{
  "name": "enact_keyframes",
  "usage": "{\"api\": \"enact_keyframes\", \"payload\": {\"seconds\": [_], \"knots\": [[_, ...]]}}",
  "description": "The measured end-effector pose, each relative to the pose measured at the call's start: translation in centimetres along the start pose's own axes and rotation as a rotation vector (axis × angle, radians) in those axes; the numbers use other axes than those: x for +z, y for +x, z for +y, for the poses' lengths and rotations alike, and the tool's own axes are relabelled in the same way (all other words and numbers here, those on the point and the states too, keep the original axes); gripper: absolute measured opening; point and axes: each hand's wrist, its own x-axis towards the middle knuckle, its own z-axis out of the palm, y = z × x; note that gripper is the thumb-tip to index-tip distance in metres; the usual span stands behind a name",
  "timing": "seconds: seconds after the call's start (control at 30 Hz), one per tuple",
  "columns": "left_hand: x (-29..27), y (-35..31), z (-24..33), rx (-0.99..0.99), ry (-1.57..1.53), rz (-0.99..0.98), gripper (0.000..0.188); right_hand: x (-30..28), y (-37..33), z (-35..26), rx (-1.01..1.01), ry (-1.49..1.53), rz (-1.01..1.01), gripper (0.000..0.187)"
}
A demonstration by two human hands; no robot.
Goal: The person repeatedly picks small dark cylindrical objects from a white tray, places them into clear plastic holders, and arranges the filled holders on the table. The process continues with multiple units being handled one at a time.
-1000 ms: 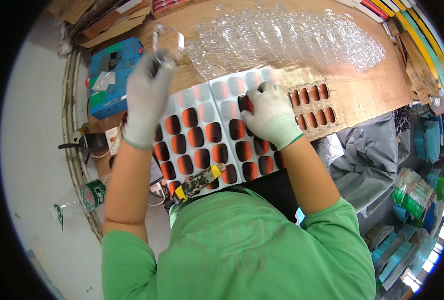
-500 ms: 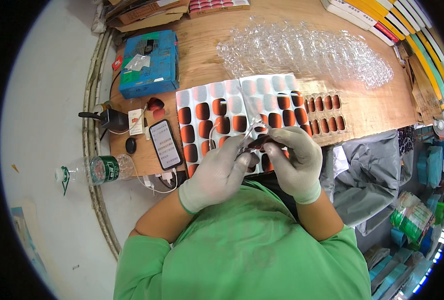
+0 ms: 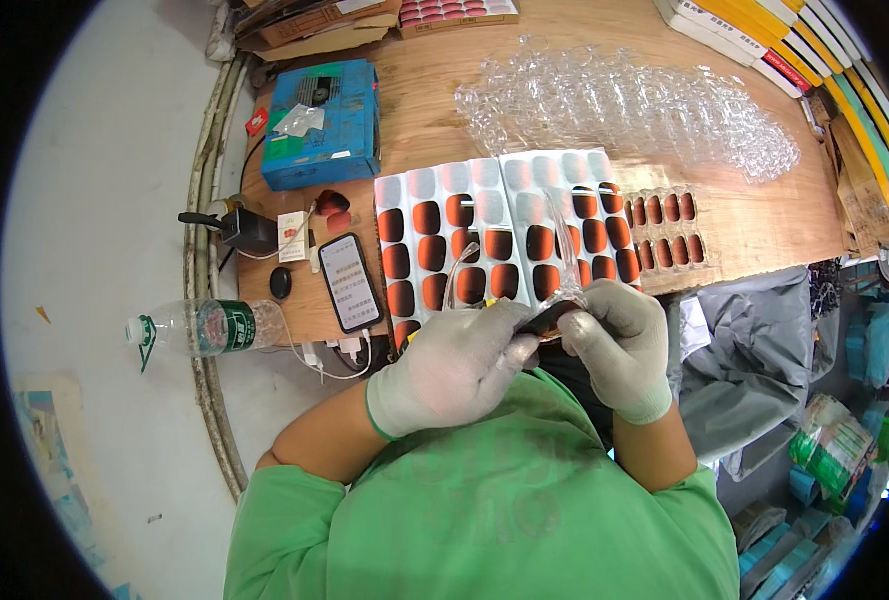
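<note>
Both my hands wear whitish gloves and meet in front of my chest. My left hand [image 3: 454, 365] pinches one side of a clear plastic spectacle frame, whose temple arm [image 3: 568, 245] points away from me. At its other side, my right hand [image 3: 619, 340] has thumb and fingers closed on the frame and a dark tinted lens [image 3: 546, 318]. How the lens sits in the rim is hidden by my fingers. Just beyond the hands lie white sheets [image 3: 509, 205] bearing rows of orange-to-black gradient lenses [image 3: 498, 243]; the far rows look pale grey or pinkish.
Finished-looking clear frames with brown lenses [image 3: 669, 225] stand right of the sheets. Behind lies a heap of clear frames [image 3: 624, 110]. At left are a blue box [image 3: 322, 125], a phone [image 3: 349, 284], a black adapter [image 3: 247, 230] and a plastic bottle [image 3: 209, 328]. Grey cloth [image 3: 749, 350] hangs at right.
My hands have drawn slightly nearer my body, and the frame is turned so that its temple arms stretch away over the sheets. The whole view has shifted a little.
</note>
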Motion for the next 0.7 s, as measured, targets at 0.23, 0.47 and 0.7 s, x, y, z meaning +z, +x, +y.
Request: {"api": "enact_keyframes", "payload": {"seconds": [0.23, 0.47, 0.7], "knots": [[0.0, 0.2, 2.0, 0.127, 0.062, 0.099, 0.023, -1.4, -0.6, -2.4, -0.269, -0.138, -0.061, 0.014], [-0.2, 0.4, 4.4, 0.054, 0.103, -0.003, 0.017, -4.3, -0.8, -3.4, -0.364, -0.286, -0.298, 0.019], [1.0, 1.3, 2.9, -0.006, 0.288, 0.063, 0.031, -1.2, -0.6, -1.5, -0.248, -0.354, -0.056, 0.013]]}}
